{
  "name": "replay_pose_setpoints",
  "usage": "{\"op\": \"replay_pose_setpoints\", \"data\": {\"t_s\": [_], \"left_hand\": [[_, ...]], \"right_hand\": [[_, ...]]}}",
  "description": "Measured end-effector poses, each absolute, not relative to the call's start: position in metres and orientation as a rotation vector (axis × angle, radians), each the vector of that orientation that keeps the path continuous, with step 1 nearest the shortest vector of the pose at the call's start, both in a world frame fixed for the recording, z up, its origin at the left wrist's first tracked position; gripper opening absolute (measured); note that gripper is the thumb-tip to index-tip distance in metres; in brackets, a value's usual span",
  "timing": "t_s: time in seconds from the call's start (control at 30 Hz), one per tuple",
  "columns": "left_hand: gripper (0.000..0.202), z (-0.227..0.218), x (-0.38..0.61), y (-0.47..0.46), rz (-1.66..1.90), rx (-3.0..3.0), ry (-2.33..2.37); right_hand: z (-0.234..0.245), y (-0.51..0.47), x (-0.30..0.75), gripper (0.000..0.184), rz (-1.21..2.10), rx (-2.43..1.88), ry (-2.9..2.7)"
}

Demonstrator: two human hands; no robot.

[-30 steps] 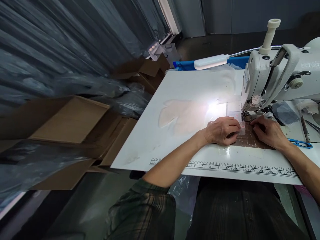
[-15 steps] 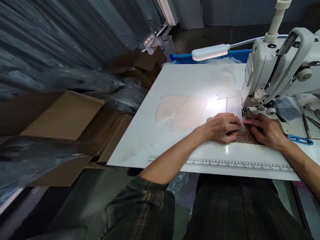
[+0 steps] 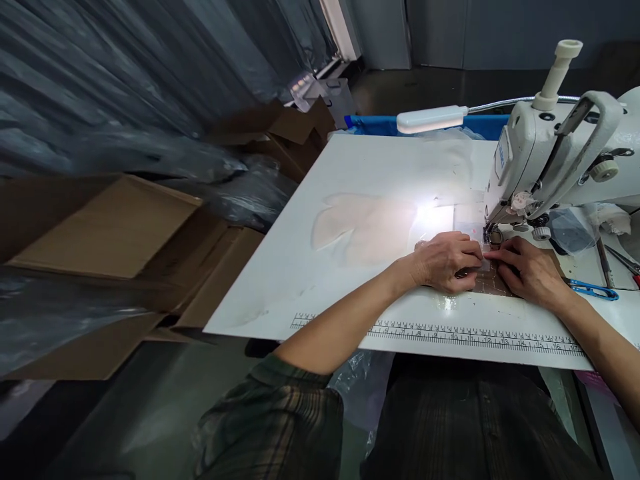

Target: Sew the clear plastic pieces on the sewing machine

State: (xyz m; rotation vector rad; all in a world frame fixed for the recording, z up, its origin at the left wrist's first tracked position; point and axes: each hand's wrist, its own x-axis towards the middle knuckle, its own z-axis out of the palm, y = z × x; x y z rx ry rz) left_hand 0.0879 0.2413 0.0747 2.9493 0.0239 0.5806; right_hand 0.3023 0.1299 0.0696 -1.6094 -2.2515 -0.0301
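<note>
At the needle of a white sewing machine [image 3: 525,153], both hands work close together. My left hand [image 3: 447,262] is closed, its fingers curled over thin sheer fabric [image 3: 423,244] just left of the presser foot [image 3: 489,232]. My right hand [image 3: 531,270] is bent, thumb and index finger drawn together at the fabric's edge in front of the foot. What lies between those fingertips is too small to make out. Beneath the hands is a brown, shiny plate [image 3: 493,283]. A flat, skin-toned sheer piece [image 3: 365,230] lies on the table to the left.
A printed ruler [image 3: 450,333] runs along the front of the white table [image 3: 280,293]. Blue thread snips [image 3: 593,289] and scissors [image 3: 623,259] lie right of my right hand. A lamp [image 3: 433,119] hangs behind. Open cardboard boxes [image 3: 110,227] stand left.
The camera view has shifted, so the machine and table sit slightly lower in the picture. Both hands stay by the presser foot with only slight finger movement.
</note>
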Motion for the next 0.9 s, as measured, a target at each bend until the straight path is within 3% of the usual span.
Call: {"op": "replay_pose_setpoints", "data": {"t_s": [0.43,0.9], "left_hand": [[0.029,0.0779,0.0875,0.2416,0.44,3.012,0.172],[0.034,0.0806,0.088,0.2421,0.36,3.083,0.194]], "right_hand": [[0.0717,0.1351,0.2935,0.042,-0.159,-1.796,-2.273],[0.066,0.127,0.2962,0.037,-0.154,-1.614,-2.263]]}}
